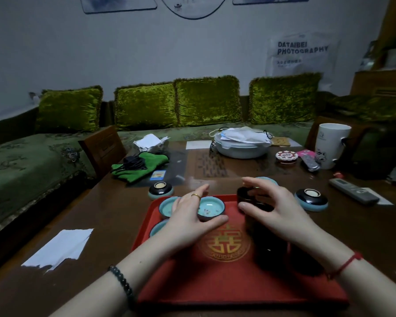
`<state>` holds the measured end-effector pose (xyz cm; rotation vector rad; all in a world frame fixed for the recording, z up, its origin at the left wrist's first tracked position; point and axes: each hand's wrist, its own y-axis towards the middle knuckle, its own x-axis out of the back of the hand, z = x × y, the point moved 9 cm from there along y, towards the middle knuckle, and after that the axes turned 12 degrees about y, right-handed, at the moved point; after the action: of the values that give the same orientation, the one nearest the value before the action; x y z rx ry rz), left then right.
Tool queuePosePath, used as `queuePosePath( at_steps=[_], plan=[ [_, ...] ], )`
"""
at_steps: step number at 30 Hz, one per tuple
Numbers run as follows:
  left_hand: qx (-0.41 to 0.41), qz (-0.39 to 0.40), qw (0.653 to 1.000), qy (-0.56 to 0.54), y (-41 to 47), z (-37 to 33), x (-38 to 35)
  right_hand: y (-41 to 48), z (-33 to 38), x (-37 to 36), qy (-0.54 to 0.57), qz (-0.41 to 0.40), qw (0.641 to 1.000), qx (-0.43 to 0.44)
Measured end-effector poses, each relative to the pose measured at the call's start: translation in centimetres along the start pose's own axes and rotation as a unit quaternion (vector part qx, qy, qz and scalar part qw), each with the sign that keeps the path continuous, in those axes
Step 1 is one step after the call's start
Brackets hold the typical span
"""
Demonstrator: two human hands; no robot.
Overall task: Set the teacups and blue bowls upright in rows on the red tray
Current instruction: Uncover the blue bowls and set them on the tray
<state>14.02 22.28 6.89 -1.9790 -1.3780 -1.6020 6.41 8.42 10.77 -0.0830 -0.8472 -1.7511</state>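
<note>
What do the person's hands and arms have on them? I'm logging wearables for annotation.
Both forearms are bare, no sleeves. The left hand wears a gold ring and a dark beaded bracelet at its wrist; the right hand has a thin red string bracelet at its wrist.

Three blue bowls [211, 208] stand upright on the one red tray [226, 282], partly hidden by two hands. Two bowls [311, 199] lie upside down on the surface. Four green cushions [207, 100], two remotes [353, 191], one white mug [331, 144].
</note>
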Motion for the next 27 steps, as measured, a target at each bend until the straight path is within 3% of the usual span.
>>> queuePosePath(
  at_steps=[11,16,21,27],
  plan=[
    [-0.094,0.083,0.992,0.015,8.3,-11.2,-7.4,-0.2,-10.0,13.1,-0.043,-0.069,0.989,-0.123],
    [-0.127,0.152,0.977,0.085,12.1,-14.5,-12.1,-0.9,-16.3,16.5,-0.071,-0.076,0.975,-0.196],
    [-0.157,0.199,0.951,0.175,15.7,-16.4,-16.6,-1.0,-21.6,17.2,-0.078,-0.041,0.966,-0.245],
    [-0.188,0.255,0.902,0.295,18.1,-17.5,-20.8,-0.1,-25.0,15.8,-0.064,0.017,0.968,-0.241]
  ],
)
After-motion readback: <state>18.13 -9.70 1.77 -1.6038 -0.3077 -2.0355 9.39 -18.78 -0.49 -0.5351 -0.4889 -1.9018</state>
